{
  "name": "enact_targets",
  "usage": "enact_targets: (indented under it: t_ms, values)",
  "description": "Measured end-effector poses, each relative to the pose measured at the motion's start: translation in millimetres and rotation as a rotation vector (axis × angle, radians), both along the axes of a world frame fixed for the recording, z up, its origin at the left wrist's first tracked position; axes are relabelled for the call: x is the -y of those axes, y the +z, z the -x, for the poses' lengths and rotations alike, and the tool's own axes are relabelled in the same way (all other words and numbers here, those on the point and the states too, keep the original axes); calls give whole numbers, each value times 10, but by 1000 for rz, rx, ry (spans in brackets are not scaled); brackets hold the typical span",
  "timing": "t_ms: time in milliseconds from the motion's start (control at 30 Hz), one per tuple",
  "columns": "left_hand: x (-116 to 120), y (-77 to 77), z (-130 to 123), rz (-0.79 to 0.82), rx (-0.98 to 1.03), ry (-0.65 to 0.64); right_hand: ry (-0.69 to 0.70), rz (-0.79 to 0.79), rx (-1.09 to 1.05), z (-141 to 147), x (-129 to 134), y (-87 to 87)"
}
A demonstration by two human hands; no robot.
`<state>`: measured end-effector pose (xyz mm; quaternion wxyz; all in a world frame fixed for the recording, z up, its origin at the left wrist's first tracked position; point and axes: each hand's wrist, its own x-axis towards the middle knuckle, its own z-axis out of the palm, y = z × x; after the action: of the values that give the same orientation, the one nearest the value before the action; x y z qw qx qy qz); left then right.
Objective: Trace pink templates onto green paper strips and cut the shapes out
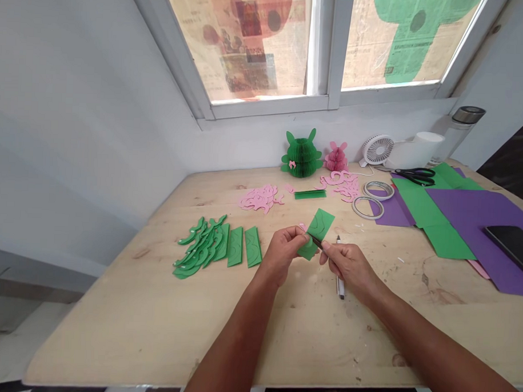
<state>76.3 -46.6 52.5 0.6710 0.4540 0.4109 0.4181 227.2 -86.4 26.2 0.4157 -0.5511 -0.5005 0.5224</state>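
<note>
My left hand [284, 251] pinches a green paper piece [322, 222] with a curved line drawn on it. The dark blades of a pair of scissors [315, 242] reach across the paper, and my right hand [349, 266] is closed around their handles, which my fingers hide. Below the blades hangs a lower part of the green paper. Under my right hand a white marker [340, 285] lies on the table. Left of my hands are green paper strips [253, 246] with drawn curves, beside a pile of cut green shapes [203, 245].
Pink paper cutouts [259, 198] and a folded green strip [310, 194] lie farther back. Green [302, 157] and pink [336, 158] paper figures stand by the wall. Tape rolls [368, 207], black scissors [416, 176], purple sheets [479, 226], a phone [512, 246] and a fan [378, 150] are on the right.
</note>
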Motion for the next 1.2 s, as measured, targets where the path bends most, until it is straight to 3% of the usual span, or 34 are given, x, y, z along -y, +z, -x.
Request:
enact_targets:
  t_ms: [1200]
  values:
    - [-14,-56,40,6,-14,-49,3,-40,42,-31,-27,-32]
